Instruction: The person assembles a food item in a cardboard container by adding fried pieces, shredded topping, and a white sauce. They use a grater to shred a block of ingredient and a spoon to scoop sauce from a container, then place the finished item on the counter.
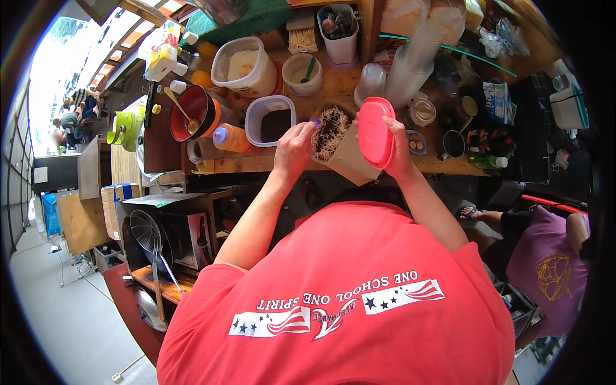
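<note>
- Hands: I read the left hand (294, 151) as closed to a narrow pinch on a small purple piece (314, 124); the fingers hide its full shape.
- Right hand (400, 153): fingers and thumb curl around the right side of a red container (375, 131).
- Position: I locate an open carton (354, 156) between both hands, at the front edge of the desk (443, 166). Its filled opening lies just right of the left fingertips, so the left hand is nearer.
- Axis: the opening runs lengthwise away from the body; the container's long axis runs roughly alongside.
- Appearance: the carton is plain brown, with pale shreds (331, 128) scattered over a dark filling. The container is smooth, with rounded corners; I cannot tell whether it is only a lid.
</note>
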A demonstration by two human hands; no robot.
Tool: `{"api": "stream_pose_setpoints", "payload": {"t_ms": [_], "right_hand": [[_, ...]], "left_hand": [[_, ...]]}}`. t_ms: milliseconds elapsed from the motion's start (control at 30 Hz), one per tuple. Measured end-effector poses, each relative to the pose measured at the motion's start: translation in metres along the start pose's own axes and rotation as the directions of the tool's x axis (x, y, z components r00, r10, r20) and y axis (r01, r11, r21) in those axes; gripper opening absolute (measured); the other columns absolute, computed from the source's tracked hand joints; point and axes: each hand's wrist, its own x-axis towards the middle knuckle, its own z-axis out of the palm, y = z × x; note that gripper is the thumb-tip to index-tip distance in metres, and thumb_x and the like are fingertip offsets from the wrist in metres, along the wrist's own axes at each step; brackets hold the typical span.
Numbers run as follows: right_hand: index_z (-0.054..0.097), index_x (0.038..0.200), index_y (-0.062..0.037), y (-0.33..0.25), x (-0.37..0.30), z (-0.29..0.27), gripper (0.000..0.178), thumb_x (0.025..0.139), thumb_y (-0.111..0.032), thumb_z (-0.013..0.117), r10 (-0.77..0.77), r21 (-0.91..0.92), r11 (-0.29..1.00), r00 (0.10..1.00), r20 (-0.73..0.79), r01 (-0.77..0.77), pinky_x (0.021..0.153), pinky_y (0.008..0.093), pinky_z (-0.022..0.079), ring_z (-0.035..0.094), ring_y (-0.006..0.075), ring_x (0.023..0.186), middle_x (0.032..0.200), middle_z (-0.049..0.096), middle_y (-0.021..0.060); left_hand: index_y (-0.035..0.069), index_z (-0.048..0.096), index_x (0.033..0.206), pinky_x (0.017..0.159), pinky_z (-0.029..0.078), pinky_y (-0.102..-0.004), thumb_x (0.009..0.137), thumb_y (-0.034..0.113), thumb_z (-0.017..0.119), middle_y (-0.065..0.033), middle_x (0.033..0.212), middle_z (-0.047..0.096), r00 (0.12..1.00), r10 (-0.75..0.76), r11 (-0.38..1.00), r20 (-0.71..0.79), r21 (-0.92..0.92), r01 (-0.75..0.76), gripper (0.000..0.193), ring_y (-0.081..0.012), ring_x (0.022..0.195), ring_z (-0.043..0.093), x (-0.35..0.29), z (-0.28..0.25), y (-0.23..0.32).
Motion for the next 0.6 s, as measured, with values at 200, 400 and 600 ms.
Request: {"api": "stream_pose_setpoints", "payload": {"t_ms": [200,400,600], "right_hand": [[0.051,0.146,-0.0021,0.001,0.000,-0.003,0.060,0.103,-0.043,0.047,-0.003,0.012,1.000,1.000,0.004,0.003,0.104,0.0418,0.052,0.062,0.0259,0.126,0.138,0.062,0.0130],[0.051,0.146,-0.0025,0.004,0.000,-0.001,0.061,0.102,-0.045,0.046,0.040,-0.003,0.999,0.999,-0.001,-0.040,0.105,0.0418,0.051,0.061,0.0259,0.127,0.139,0.061,0.0124],[0.051,0.145,-0.0023,0.002,0.000,0.003,0.061,0.102,-0.045,0.047,0.024,0.003,1.000,1.000,0.016,-0.024,0.105,0.0421,0.052,0.062,0.0259,0.126,0.137,0.061,0.0125]], "left_hand": [[-0.002,0.069,0.101,0.079,0.057,-0.0468,0.094,0.001,0.066,-0.0205,0.095,0.073,0.899,-0.316,0.947,-0.302,-0.049,0.317,0.008,-0.0398,0.087,0.072,0.012,-0.030,-0.014],[0.001,0.074,0.103,0.088,0.053,-0.0518,0.092,0.018,0.069,-0.0242,0.102,0.073,0.814,-0.572,0.809,0.102,0.232,0.540,0.021,-0.0438,0.099,0.069,0.033,-0.016,-0.086],[-0.005,0.074,0.095,0.064,0.062,-0.0399,0.094,0.012,0.070,-0.0194,0.084,0.075,0.787,-0.616,0.787,0.018,0.062,0.614,0.017,-0.0271,0.072,0.076,0.021,-0.014,-0.115]]}}
